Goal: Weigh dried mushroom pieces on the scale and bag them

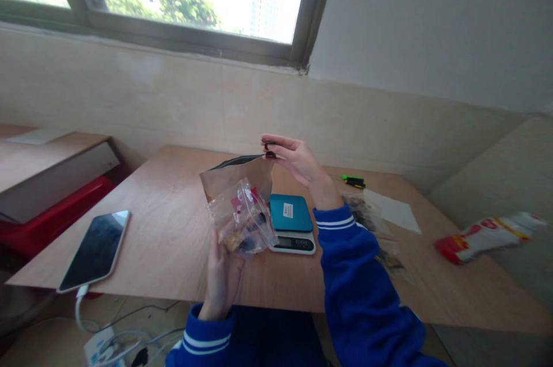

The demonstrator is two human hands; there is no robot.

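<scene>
My left hand (222, 275) is closed around a clear zip bag (242, 220) with a red seal strip and small dark and tan pieces inside, held up over the near table edge. Just behind it stands a brown paper pouch (235, 177) with a dark open mouth. My right hand (296, 159) pinches the pouch's top right corner between thumb and fingers. Both arms wear blue sleeves with white stripes.
A small digital scale (291, 223) with a teal platform sits on the wooden table (164, 229) behind the bags. A phone (95, 250) on a charging cable lies at left. Clear bags (367, 214), white paper (393, 210), a green marker (353, 181) and a red-white packet (488, 235) lie right.
</scene>
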